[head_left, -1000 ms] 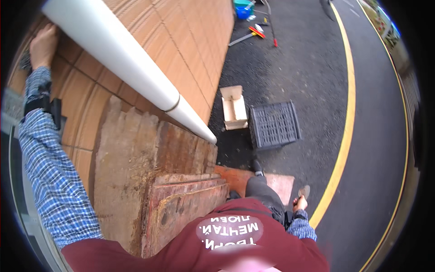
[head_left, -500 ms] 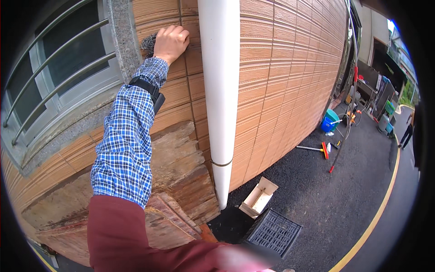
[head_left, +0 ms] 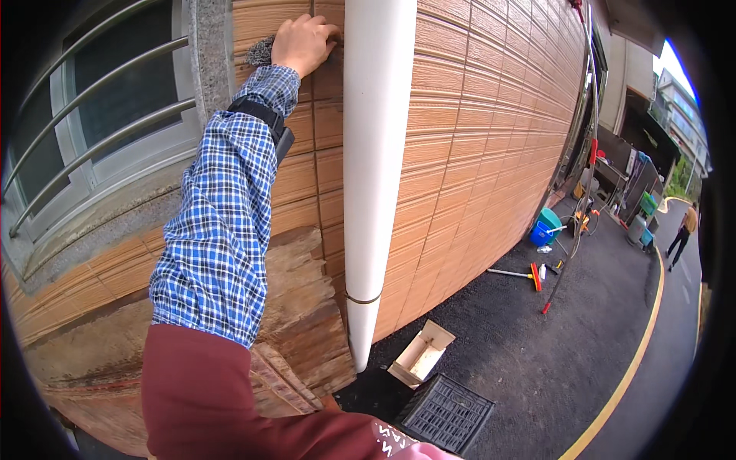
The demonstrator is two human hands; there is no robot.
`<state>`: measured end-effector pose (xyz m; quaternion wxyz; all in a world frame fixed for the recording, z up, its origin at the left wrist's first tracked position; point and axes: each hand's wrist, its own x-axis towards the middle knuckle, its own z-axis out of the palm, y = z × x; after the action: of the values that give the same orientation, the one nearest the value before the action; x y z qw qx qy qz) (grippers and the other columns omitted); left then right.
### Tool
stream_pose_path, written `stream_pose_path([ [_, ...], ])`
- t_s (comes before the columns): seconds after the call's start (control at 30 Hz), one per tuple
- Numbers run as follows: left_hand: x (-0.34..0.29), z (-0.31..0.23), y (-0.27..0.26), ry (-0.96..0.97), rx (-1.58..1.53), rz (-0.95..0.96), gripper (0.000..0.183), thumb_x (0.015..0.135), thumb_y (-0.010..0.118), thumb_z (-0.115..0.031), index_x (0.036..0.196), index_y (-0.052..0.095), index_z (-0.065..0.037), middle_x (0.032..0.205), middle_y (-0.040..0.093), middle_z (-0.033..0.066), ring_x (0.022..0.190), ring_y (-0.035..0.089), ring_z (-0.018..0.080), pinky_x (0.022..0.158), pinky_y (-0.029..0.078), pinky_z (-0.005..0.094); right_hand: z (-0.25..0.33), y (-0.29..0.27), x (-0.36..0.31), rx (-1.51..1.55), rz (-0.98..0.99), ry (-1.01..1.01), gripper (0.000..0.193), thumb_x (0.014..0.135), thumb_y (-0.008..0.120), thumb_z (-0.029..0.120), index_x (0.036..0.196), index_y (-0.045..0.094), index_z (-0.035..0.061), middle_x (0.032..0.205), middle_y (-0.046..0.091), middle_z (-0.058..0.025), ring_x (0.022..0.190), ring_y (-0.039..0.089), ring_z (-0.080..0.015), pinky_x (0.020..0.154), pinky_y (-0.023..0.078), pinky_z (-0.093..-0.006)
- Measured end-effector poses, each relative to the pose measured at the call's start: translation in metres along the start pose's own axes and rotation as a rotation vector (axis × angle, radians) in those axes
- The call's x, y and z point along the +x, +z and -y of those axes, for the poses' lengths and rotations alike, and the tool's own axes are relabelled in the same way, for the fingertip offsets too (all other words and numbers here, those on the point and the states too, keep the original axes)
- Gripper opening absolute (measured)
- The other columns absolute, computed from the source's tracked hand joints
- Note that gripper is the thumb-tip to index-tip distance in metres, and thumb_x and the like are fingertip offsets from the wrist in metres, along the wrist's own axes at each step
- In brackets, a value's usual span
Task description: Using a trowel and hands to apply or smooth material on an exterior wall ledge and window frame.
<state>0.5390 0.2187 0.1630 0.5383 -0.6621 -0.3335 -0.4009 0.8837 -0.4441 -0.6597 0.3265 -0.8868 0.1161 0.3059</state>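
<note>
My left hand (head_left: 304, 44) is raised high against the tan ribbed wall tiles (head_left: 295, 188), between the window frame and the white drainpipe (head_left: 377, 153). Its fingers curl down onto the wall, and a dark grey, fuzzy scouring pad (head_left: 261, 51) pokes out from under its left side. How the fingers grip the pad is mostly hidden behind the hand. A blue checked sleeve cover (head_left: 218, 230) with a black strap at the wrist covers that forearm. My right hand is outside the picture.
Metal window bars (head_left: 100, 138) jut out at left. Weathered boards (head_left: 291, 307) lean below my arm. A wooden box (head_left: 422, 354) and a black crate (head_left: 448, 414) stand on the asphalt. Farther off are a squeegee (head_left: 535, 277), a blue bucket (head_left: 541, 233) and a walking person (head_left: 682, 234).
My left hand and the pad have shifted upward along the wall, nearer the top of the picture. The view has also tilted, and the person at right shows more fully.
</note>
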Motion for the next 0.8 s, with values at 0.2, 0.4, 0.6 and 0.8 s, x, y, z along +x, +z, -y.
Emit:
stream_pose_path([
  [0.2,0.003,-0.002,0.003,-0.027,-0.023,0.012,0.011,0.085,0.067,-0.029,0.094,0.072,-0.025,0.093,0.066,-0.0057,0.094,0.061,0.0159,0.081,0.049,0.0362,-0.005,0.008,-0.011,-0.036,-0.005,0.007,0.028,0.086,0.061,0.031,0.100,0.065,0.0066,0.079,0.059,-0.0107,0.060,0.058,-0.0217,0.052,0.048,-0.0374],
  [0.4,0.003,-0.007,0.004,-0.021,-0.061,-0.037,0.010,0.085,0.066,-0.025,0.091,0.073,-0.020,0.088,0.065,-0.0046,0.089,0.062,0.0172,0.077,0.050,0.0370,-0.020,0.008,-0.014,-0.064,-0.001,0.009,0.028,0.086,0.062,0.030,0.101,0.066,0.0069,0.083,0.060,-0.0117,0.062,0.059,-0.0232,0.054,0.049,-0.0387],
  [0.6,-0.001,-0.007,0.003,-0.032,-0.064,-0.040,0.013,0.088,0.063,-0.024,0.088,0.073,-0.016,0.089,0.065,-0.0028,0.090,0.060,0.0192,0.081,0.048,0.0373,-0.038,0.008,-0.011,-0.108,0.008,0.006,0.028,0.086,0.063,0.030,0.102,0.067,0.0072,0.086,0.061,-0.0127,0.065,0.060,-0.0247,0.056,0.050,-0.0399],
  [0.8,-0.004,-0.008,0.004,-0.056,-0.090,-0.070,0.011,0.086,0.065,-0.022,0.088,0.072,-0.014,0.090,0.065,-0.0013,0.091,0.061,0.0200,0.081,0.048,0.0377,-0.057,0.003,-0.006,-0.155,0.019,0.006,0.028,0.086,0.064,0.030,0.102,0.068,0.0074,0.090,0.061,-0.0137,0.067,0.061,-0.0262,0.058,0.050,-0.0412],
])
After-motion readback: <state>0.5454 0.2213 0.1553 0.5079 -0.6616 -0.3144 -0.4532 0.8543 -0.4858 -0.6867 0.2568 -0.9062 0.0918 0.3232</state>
